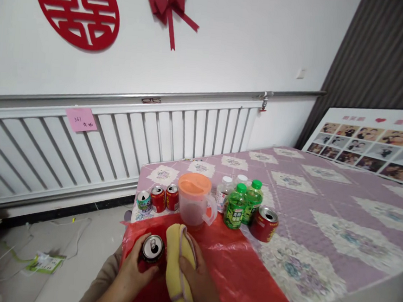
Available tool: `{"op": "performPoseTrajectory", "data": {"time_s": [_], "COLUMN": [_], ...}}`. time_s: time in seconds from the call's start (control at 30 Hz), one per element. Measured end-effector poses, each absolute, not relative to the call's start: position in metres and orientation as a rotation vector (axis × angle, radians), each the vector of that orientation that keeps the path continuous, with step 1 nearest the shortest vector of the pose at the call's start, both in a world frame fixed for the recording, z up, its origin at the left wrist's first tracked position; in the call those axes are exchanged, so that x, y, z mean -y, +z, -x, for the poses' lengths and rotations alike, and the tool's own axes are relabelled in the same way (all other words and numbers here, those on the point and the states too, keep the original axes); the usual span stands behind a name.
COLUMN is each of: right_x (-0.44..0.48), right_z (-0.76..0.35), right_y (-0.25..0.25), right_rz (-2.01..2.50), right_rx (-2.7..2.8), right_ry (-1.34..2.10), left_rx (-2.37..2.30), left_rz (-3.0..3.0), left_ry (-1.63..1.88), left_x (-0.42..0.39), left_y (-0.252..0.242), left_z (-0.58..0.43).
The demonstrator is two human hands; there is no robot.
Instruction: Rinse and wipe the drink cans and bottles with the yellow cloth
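My left hand (133, 270) is wrapped round an opened drink can (152, 248), its silver top and pull tab facing up. Most of the can's side is hidden by my fingers. In my right hand (201, 277) is a folded yellow cloth (175, 265) with a pale purplish edge, held close beside the can. Both hands are over a red plastic sheet (240, 275) at the near end of the table. Just beyond them stands a clear plastic pitcher (191, 210) with an orange lid and a handle on its right.
Left of the pitcher stand a teal can (144, 203) and two red cans (157, 199). To its right are several bottles, among them a green-capped bottle (235, 207), and a larger red can (264, 225). A floral tablecloth (296, 233) covers the table; a white radiator (125, 140) runs behind.
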State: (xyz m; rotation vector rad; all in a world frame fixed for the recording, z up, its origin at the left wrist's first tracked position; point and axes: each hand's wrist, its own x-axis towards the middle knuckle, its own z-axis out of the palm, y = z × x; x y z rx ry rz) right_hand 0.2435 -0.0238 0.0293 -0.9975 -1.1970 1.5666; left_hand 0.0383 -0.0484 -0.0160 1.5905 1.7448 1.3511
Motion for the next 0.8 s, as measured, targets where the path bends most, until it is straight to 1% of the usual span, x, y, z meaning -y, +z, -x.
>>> {"op": "performPoseTrajectory", "data": {"time_s": [0.2,0.33,0.57,0.8], "right_x": [0.027,0.027,0.032,0.034], "right_z": [-0.235,-0.235,-0.242,-0.248], "right_y": [0.031,0.029,0.031,0.037], "right_rz": [1.205,1.218,1.047,1.105], "right_rx": [1.544,1.646,1.595,1.569], "right_ry": [1.418,1.351,1.448,1.493], "left_rx": [-1.774,-1.861,-1.888,-1.801], "left_rz": [-1.534,-1.614,-1.729,-1.607], "left_ry": [1.322,1.339,1.329,1.167], "left_x": [0.049,0.048,0.045,0.056], "left_y": [-0.016,-0.022,-0.024,-0.001], "left_z": [-0.039,-0.039,-0.044,-0.046]}}
